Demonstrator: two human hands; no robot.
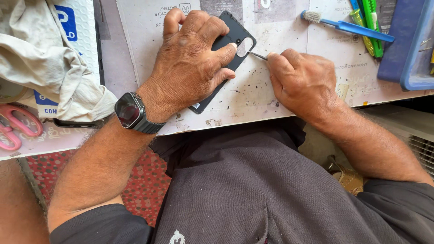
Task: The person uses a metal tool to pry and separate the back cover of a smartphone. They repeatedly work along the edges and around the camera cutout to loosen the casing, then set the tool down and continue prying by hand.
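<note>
Pinning the black phone cover [226, 45] flat, left hand [190, 68] fingers [221, 56] overlie it.

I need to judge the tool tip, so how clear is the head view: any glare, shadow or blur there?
Head view: bright, even daylight; the thin metal tool at the black phone back cover is sharp. The left hand casts a soft shadow on the cover; the right hand hides the tool's handle. No glare, slight wide-angle bending at edges.
</note>
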